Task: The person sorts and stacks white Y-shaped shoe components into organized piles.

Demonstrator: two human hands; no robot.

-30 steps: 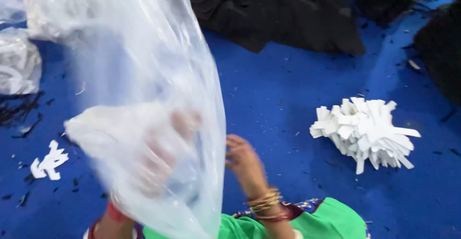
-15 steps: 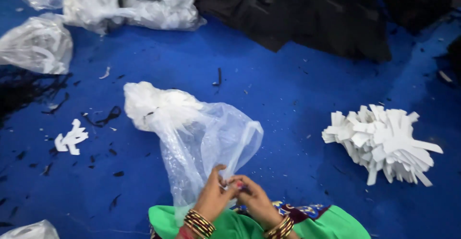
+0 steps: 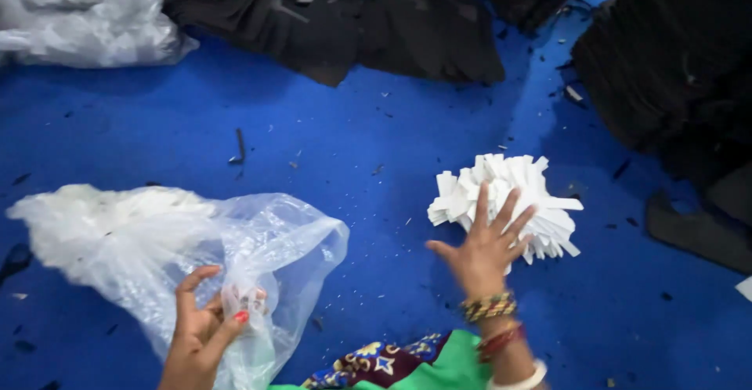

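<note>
Head cam: big blue felt floor point(image 3: 376, 147), then the clear crinkly plastic bag point(image 3: 157, 241), now lying slumped to my left instead of held up. My left hand point(image 3: 205, 335) keeps its mouth pinched. My right hand point(image 3: 482, 253) has let go and landed flat, fingers splayed, on the fanned bundle of white paper strips point(image 3: 509, 198).

Blue floor point(image 3: 376, 147), littered with small dark scraps. Black fabric pile point(image 3: 345, 18) well ahead of both grips, along the top edge. Second black stack point(image 3: 666, 69) ahead and right of the right grip. Filled clear bags point(image 3: 86, 18) far ahead of the left grip, top-left corner. Short black strip point(image 3: 237, 147) lies alone ahead of the left grip.
</note>
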